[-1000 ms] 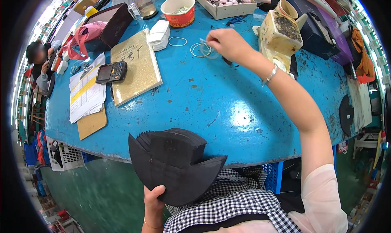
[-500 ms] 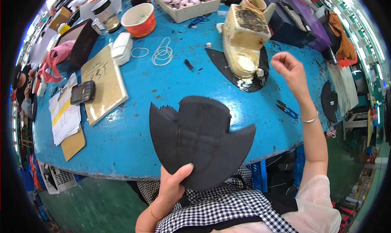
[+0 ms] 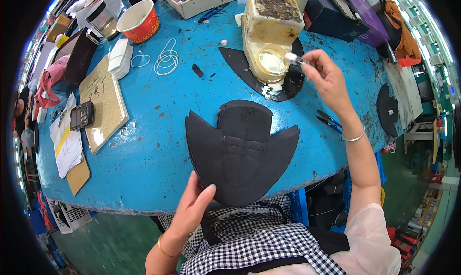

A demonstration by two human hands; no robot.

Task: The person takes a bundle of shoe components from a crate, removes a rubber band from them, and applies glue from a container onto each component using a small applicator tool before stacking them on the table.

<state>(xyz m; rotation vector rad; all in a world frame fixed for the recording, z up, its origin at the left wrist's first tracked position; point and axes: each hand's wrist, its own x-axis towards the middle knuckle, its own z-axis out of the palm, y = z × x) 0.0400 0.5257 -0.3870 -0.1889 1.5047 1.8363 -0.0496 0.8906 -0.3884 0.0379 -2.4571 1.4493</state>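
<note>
In my left hand point(image 3: 193, 198) is a stack of black cut pieces point(image 3: 242, 150), gripped at its lower left edge with the thumb on top. The pieces have a rounded middle tab between two pointed wings, and faint creases cross the top one. My right hand point(image 3: 326, 75) pinches a small brush point(image 3: 297, 60) with a dark handle and a white-coated tip. That tip is just right of a yellowed glue pot point(image 3: 273, 32), whose round front cup holds white paste. White lumps have spilled below the cup onto a black sheet point(image 3: 293, 85) under the pot.
On the blue table point(image 3: 158, 171), dark-handled snips point(image 3: 330, 121) lie right of the stack. Leftward are white elastic loops point(image 3: 166, 59), a handheld device point(image 3: 82, 115), a wrapped board point(image 3: 103, 107) and papers point(image 3: 69, 147). A red-and-white bowl point(image 3: 139, 23) and a tray point(image 3: 201, 2) stand behind.
My right hand has moved left toward the glue pot's cup and now holds the brush. The stack in my left hand has tilted slightly, and the view has shifted.
</note>
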